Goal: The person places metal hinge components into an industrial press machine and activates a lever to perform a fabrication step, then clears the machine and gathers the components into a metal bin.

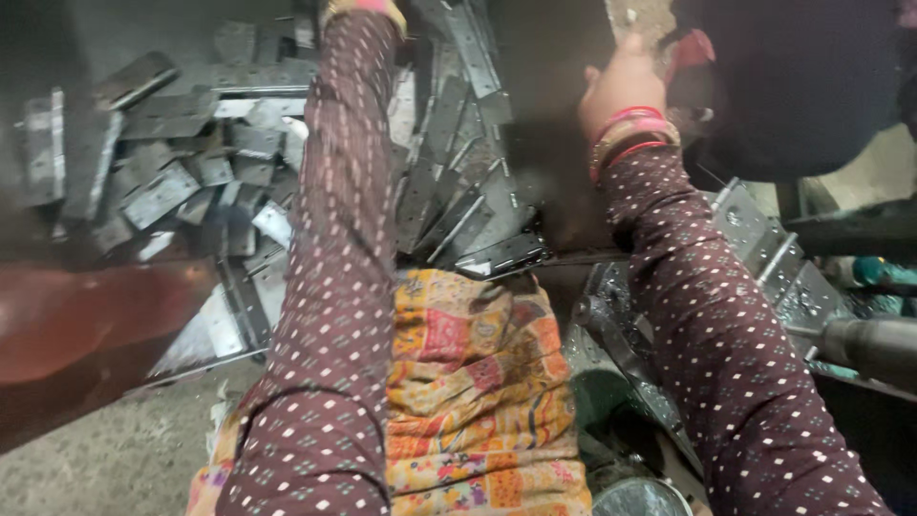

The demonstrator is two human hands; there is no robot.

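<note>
**Both arms stretched up toward hinge pile**

Left hand leaves the frame at top centre, fingers unseen, grip can't tell; right hand [626, 91] upper right, fingers hidden against the dark machine body [802, 86], closure unclear; grey flat steel hinge plates [172, 162] heaped upper left, within reach.

Both sleeves [334, 239] are dark maroon with little white and pink dots. The right hand [626, 86], near the top of the picture, has red and pink bangles [626, 134] on its wrist. At the bottom middle is a cloth [478, 382] in orange and yellow with red and pink flowers. The metal hinges [172, 162] in the upper left are shiny grey. At the left edge is a dark red part [76, 325].
</note>
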